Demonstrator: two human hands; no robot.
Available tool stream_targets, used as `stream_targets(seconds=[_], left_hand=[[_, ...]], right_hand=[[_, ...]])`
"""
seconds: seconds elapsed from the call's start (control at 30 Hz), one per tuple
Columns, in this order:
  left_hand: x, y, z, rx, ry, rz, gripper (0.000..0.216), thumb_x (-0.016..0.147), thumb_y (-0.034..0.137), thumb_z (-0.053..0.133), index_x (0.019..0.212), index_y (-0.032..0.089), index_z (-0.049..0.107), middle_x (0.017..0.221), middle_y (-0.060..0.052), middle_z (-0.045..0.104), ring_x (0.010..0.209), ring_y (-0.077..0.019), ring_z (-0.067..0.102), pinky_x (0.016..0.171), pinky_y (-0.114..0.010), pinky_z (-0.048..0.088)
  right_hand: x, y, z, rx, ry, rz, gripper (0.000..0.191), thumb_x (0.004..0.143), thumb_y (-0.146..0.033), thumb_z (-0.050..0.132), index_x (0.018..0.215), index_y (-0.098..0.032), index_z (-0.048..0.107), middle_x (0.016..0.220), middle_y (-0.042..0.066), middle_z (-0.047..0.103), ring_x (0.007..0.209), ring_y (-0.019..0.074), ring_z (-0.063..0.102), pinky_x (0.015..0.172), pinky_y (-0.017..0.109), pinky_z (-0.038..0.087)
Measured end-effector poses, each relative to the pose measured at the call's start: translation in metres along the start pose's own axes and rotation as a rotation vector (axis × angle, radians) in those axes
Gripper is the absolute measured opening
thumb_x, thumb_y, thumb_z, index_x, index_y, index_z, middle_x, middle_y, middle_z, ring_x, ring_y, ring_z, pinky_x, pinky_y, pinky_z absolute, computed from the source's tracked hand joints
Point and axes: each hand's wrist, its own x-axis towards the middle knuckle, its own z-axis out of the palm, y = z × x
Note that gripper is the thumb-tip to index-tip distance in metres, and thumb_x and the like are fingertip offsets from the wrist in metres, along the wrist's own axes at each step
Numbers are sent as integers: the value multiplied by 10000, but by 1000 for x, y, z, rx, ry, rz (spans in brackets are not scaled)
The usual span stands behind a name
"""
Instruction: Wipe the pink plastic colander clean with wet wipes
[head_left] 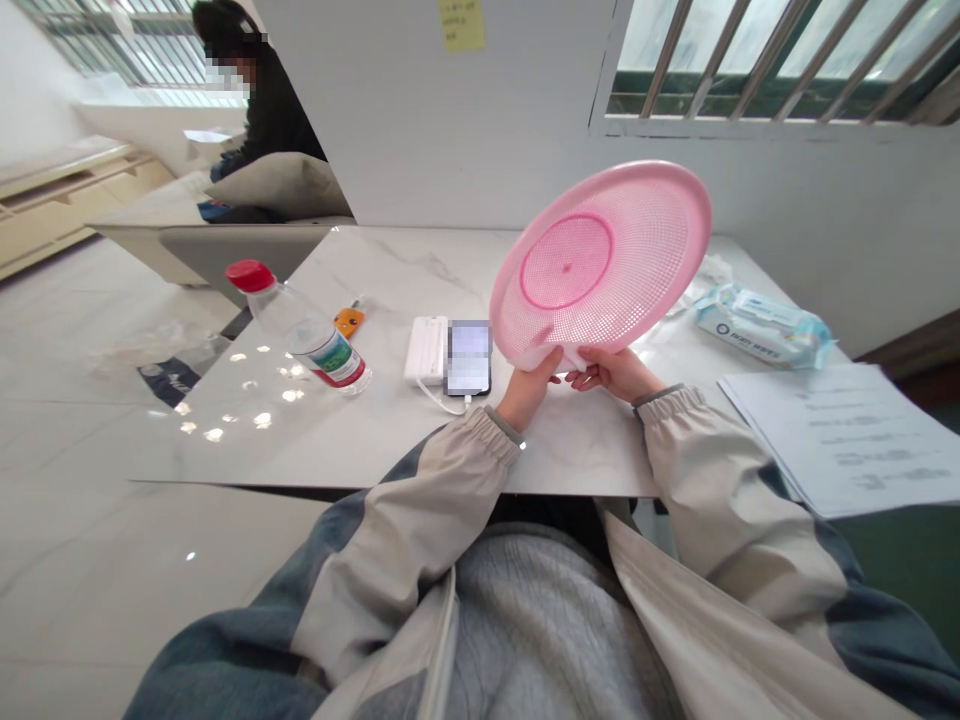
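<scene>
A pink plastic mesh colander (630,270) is held up tilted above the table, its inside facing me. My left hand (531,388) is closed on its lower rim, thumb at the near side. My right hand (616,374) is closed just to the right, at the same stretch of rim. Between the two thumbs a white wipe (573,358) lies folded over the rim, and the right thumb and fingers pinch it. The fingers behind the rim are partly hidden.
On the white marbled table (397,440) are a bottle with a red cap (319,345), an orange item (348,321), a white power bank (425,350) cabled to a phone (468,358), a wipes pack (761,328) and papers (847,435). A person (270,110) sits beyond at left.
</scene>
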Motion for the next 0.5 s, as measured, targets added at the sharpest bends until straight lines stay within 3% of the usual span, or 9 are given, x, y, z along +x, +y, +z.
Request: stream_targets(seconds=[0.27,0.5], left_hand=[[4,0,-5,-76,85,-22,463,890,409,713,1303,201,700,1319,-121,727,1114,-242,706,746,-285,548],[7,1,-6,-62,173,-23,342,901,300,692,1195,130,734,1229,-152,754,990,-215,719,753,-307,591]], right_hand=[[0,-3,-5,-72,118,-44,391,767,-478,885,903,-130,771,748,143,795,576,201,738,571,317,683],[1,0,-11,-82,222,-132,360,764,-422,888,959,-154,748,828,108,798,719,244,797,633,356,708]])
